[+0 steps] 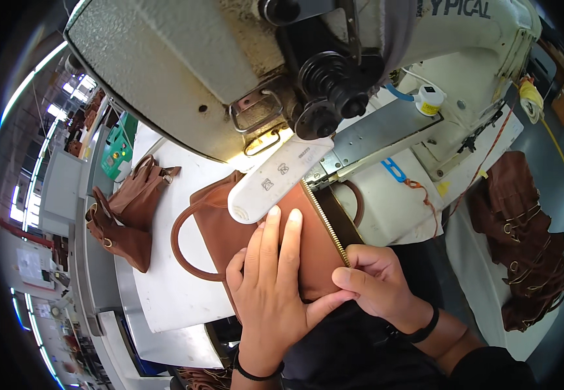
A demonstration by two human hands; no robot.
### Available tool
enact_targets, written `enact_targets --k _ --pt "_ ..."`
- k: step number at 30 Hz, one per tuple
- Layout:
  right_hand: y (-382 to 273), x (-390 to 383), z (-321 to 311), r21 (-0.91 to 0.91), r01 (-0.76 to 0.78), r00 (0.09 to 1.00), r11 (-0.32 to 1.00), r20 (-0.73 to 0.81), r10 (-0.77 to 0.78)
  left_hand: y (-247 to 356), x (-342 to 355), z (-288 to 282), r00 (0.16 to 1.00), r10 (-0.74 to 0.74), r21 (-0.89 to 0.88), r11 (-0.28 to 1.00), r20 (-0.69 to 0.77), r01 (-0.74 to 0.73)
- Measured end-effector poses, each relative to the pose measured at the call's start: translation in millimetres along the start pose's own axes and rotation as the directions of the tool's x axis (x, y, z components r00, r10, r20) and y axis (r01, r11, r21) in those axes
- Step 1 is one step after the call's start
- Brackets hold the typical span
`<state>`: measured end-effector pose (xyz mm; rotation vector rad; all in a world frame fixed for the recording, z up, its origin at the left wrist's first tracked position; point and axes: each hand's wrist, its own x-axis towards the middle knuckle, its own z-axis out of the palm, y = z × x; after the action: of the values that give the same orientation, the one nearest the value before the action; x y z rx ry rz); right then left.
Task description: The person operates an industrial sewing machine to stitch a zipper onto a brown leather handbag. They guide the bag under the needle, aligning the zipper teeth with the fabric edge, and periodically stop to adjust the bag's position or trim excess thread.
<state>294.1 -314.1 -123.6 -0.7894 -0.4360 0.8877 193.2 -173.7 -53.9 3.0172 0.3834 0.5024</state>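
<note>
Left hand (pixel 269 286) is lying flat on a leather bag (pixel 314 263), right hand (pixel 383 283) pinching its toothed zipper (pixel 327 224); I'm seeing white tabletop (pixel 165 279) left of the bag.

Brown bags (pixel 321 260) lie on a white worktable (pixel 165 292).

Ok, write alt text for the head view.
A person's left hand lies flat on a brown bag at a sewing machine, while the right hand pinches its edge by the zip. More brown bags sit at left; brown pieces are heaped at right.
</note>
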Motion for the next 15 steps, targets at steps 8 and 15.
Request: enact_targets --k 8,15 --pt "-7.8 18.6 3.7 0.021 0.020 1.000 1.000 -0.002 -0.020 -11.1 8.9 6.7 1.000 0.022 -0.016 1.000 -0.004 -0.022" --pt "-7.2 20.3 3.1 -0.015 0.007 1.000 1.000 -0.013 -0.007 -13.9 10.0 8.6 1.000 0.023 -0.045 0.999 -0.008 -0.023"
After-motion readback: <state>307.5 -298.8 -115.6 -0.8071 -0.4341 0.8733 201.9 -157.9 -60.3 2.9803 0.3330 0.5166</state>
